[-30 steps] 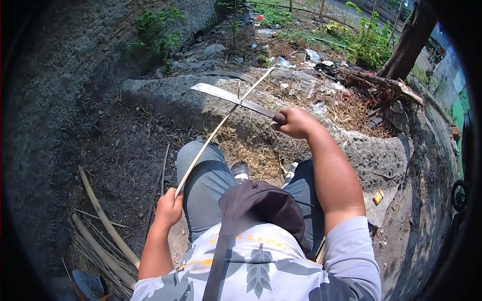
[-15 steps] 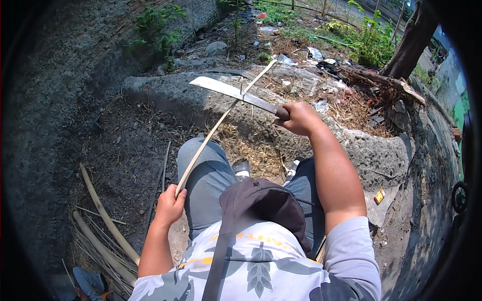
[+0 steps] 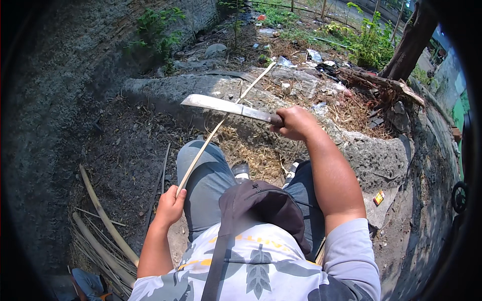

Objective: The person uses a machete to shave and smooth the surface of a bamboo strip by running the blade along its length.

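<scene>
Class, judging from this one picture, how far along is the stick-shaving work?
Done: shavings lie by the feet and several long strips lie on the ground. In hand: the left hand grips a thin stick; the right hand lays the knife across it. Left: the stick's far end beyond the blade.

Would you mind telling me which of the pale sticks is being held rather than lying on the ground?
The thin stick gripped by the left hand, crossing under the machete. The thicker sticks lie loose on the ground at lower left.
</scene>
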`<state>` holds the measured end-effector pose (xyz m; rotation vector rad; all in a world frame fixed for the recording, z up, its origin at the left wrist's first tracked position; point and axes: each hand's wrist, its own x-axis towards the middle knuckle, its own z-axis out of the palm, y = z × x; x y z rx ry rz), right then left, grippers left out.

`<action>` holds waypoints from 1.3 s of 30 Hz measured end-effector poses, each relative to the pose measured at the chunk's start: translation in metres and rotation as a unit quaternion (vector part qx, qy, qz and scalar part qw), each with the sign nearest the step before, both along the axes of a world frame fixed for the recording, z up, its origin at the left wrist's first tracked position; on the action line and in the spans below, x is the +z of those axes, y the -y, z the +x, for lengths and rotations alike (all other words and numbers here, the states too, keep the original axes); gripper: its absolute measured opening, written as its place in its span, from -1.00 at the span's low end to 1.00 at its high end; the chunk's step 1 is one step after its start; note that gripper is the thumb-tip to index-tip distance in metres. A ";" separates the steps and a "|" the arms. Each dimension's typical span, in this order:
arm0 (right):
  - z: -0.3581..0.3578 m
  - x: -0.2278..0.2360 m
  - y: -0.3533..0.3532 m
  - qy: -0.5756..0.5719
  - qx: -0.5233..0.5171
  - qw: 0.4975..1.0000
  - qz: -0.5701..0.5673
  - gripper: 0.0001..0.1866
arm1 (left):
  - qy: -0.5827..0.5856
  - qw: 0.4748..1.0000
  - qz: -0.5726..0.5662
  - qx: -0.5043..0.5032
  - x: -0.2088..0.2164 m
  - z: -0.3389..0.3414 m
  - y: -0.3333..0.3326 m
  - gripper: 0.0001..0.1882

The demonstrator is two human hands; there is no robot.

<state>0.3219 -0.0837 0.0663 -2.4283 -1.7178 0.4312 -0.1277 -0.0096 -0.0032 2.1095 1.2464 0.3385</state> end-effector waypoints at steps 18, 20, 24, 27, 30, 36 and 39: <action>-0.012 -0.023 -0.010 0.050 0.109 0.989 0.081 -0.58 | 0.031 0.997 -0.066 -0.019 -0.002 0.009 0.000 -0.55; -0.014 -0.023 -0.008 0.046 0.110 0.989 0.085 -0.58 | 0.041 0.997 -0.069 -0.021 -0.005 0.008 0.002 -0.54; -0.016 -0.020 -0.009 0.057 0.098 0.992 0.049 -0.59 | 0.044 0.997 -0.056 -0.027 -0.004 0.007 0.001 -0.53; -0.016 -0.021 -0.011 0.084 0.118 0.983 0.111 -0.63 | 0.058 0.994 -0.096 -0.010 0.002 0.004 0.000 -0.52; -0.023 -0.018 -0.010 0.100 0.151 0.968 0.173 -0.69 | 0.077 0.990 -0.115 0.005 0.009 0.004 0.001 -0.51; 0.018 -0.025 -0.009 0.097 0.028 0.963 0.251 -0.81 | 0.081 0.993 -0.075 -0.050 0.022 -0.012 -0.004 -0.48; 0.048 -0.026 0.001 -0.020 -0.080 0.971 0.226 -0.81 | 0.065 0.994 -0.086 -0.020 0.039 -0.013 -0.002 -0.48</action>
